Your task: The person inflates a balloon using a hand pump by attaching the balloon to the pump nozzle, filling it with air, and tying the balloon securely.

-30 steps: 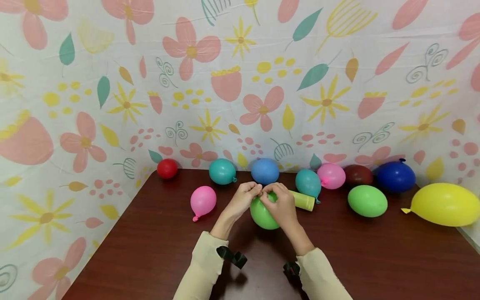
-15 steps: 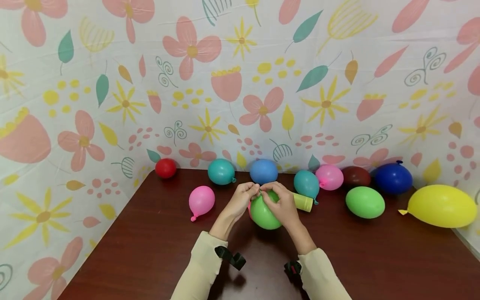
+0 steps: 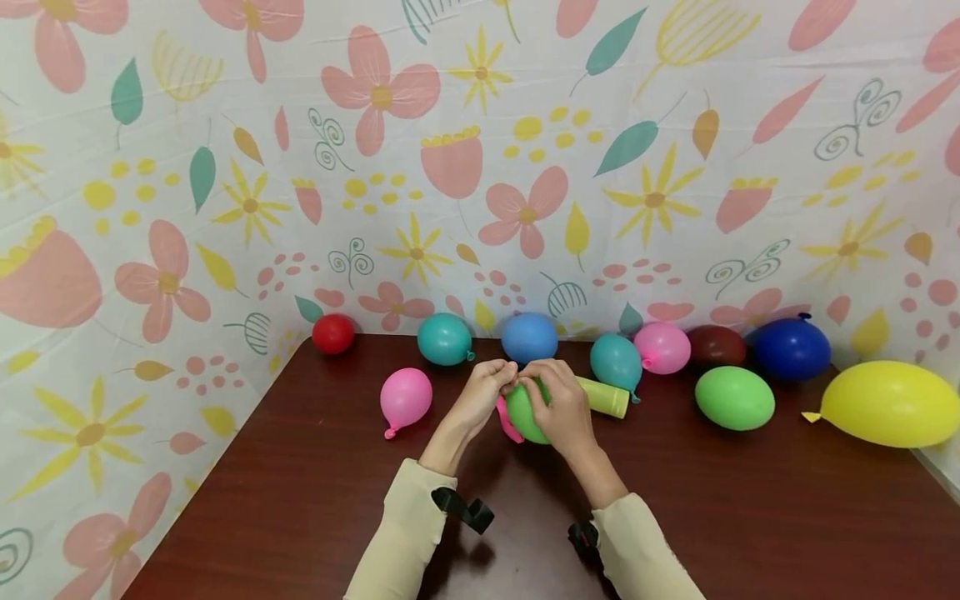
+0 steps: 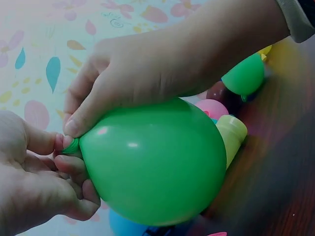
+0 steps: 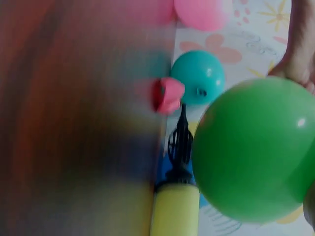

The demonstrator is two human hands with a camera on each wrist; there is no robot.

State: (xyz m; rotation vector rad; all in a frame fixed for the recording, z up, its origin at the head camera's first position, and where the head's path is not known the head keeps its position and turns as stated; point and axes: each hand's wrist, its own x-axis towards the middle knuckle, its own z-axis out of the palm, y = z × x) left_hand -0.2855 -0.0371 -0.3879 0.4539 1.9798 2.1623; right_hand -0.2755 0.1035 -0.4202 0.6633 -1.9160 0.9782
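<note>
In the head view a round green balloon (image 3: pixel 528 414) hangs between my two hands in the middle. At its neck (image 4: pixel 72 146), seen in the left wrist view, the fingers of my left hand (image 3: pixel 478 397) pinch the stretched green rubber. My right hand (image 3: pixel 559 407) lies over the balloon's upper side, its thumb and fingertips gripping the same neck. Fingertips of both hands meet there and partly cover it. The balloon body is smooth and full.
Below the balloon lies a pink curved item (image 3: pixel 510 419). A yellow hand pump (image 3: pixel 606 399) with a black nozzle (image 5: pixel 180 142) lies behind my right hand. Several inflated balloons line the patterned backdrop, including teal (image 3: pixel 445 339), red (image 3: pixel 333 334), light blue (image 3: pixel 529 337) and yellow (image 3: pixel 891 404).
Both hands keep working at the green balloon's neck, with small finger movements. The balloon has risen slightly, and more of the pink curved item shows beneath it.
</note>
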